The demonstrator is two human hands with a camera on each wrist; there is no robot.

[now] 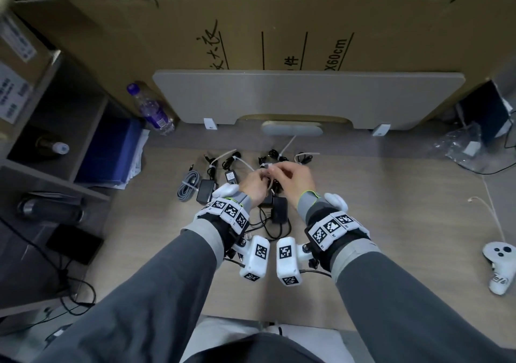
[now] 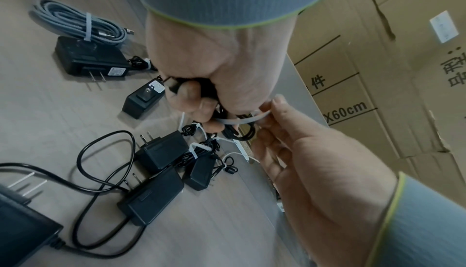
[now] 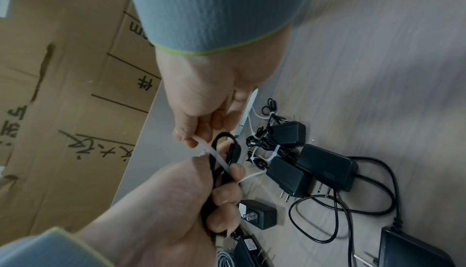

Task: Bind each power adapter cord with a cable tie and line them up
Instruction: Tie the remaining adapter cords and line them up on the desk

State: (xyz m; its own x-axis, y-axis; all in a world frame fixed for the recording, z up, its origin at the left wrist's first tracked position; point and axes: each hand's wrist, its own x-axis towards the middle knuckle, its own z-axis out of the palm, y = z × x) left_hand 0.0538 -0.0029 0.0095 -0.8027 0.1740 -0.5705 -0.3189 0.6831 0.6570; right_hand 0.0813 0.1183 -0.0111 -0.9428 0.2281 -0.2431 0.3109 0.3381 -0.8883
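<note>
Over the wood floor my left hand (image 1: 259, 181) grips a coiled black adapter cord (image 2: 199, 90). A white cable tie (image 2: 242, 120) loops round that coil. My right hand (image 1: 276, 171) pinches the tie's free end (image 3: 201, 147), with the cord (image 3: 228, 151) just below its fingertips. Beside the hands lie tied bundles: a grey cable (image 1: 188, 186) and black adapters (image 1: 206, 191) (image 1: 231, 177). Two more tied cords (image 1: 269, 154) (image 1: 304, 157) lie behind. One black adapter (image 1: 280, 209) lies under my wrists, its cord (image 1: 268, 228) loose.
A grey board (image 1: 307, 94) leans on cardboard boxes (image 1: 279, 27) behind the work spot. A water bottle (image 1: 152, 111) and a shelf unit (image 1: 55, 139) stand at the left. A white controller (image 1: 499, 262) and a plastic bag (image 1: 463, 145) lie at the right.
</note>
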